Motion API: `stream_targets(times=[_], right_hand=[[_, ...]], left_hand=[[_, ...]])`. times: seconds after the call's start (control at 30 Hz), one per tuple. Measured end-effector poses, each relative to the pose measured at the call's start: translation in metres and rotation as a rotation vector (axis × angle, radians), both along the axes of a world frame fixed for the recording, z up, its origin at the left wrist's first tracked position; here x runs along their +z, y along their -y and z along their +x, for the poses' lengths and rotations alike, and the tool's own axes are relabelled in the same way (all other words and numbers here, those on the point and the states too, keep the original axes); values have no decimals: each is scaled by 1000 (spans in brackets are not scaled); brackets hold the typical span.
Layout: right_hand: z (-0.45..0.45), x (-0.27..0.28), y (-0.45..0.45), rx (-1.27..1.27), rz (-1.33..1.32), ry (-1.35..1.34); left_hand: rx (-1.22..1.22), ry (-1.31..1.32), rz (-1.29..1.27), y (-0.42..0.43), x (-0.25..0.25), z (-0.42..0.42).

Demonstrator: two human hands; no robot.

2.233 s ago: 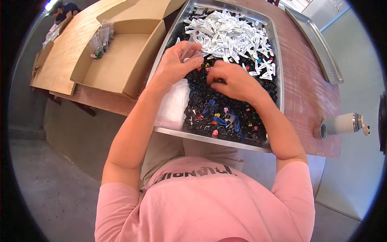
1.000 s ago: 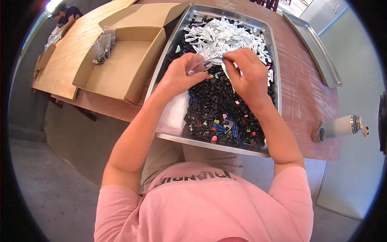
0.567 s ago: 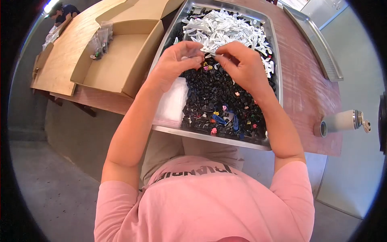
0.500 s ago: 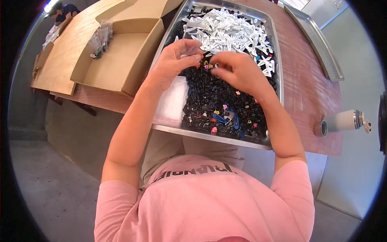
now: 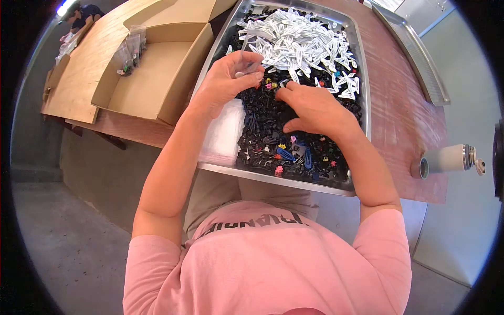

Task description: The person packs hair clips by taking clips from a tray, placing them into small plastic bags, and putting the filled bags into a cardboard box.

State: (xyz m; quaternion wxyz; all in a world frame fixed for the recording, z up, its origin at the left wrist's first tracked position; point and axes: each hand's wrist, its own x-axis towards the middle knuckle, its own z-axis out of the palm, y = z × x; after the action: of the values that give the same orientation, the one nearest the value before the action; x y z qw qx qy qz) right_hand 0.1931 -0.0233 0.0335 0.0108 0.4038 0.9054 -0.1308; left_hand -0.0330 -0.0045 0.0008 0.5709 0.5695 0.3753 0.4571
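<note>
My left hand (image 5: 235, 76) is closed on a small clear plastic bag (image 5: 249, 64), held above the left side of a metal tray (image 5: 362, 58). Low over a bed of small black hair clips (image 5: 268, 118) is my right hand (image 5: 317, 107), its thumb spread away from the fingers. Its fingertips reach down among the clips and are partly hidden. White snap hair clips (image 5: 294, 39) lie heaped in the far half of the tray. A few blue snap clips (image 5: 307, 157) and small coloured flower clips (image 5: 279, 169) sit at the near end.
A stack of clear plastic bags (image 5: 224, 134) rests on the tray's near left corner. To the left stands an open cardboard box (image 5: 152, 79) with filled bags (image 5: 131, 50). A thermos (image 5: 446, 158) lies on the right, below another metal tray (image 5: 415, 58). Another person (image 5: 84, 16) sits far left.
My right hand has opened, its thumb swinging toward me, and its fingers have lowered to the clips. The left hand stays nearly in place with the bag.
</note>
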Motion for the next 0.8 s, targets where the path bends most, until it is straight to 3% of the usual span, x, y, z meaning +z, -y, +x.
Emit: stream_targets(times=[0.47,0.67,0.73,0.8], right_hand=[[5,-21,-22,57,-68,-149],[3,5,-3,59,-30,-156],[-4,9,4,-27,-39,69],[-5,0,1,16,-44,45]], left_hand=[[-13,-46,-1,-1,-2,-1],[-7,-48,-6,0,0,0],[1,-56,3,0,-1,1],[8,-67,11,-1,-2,0]])
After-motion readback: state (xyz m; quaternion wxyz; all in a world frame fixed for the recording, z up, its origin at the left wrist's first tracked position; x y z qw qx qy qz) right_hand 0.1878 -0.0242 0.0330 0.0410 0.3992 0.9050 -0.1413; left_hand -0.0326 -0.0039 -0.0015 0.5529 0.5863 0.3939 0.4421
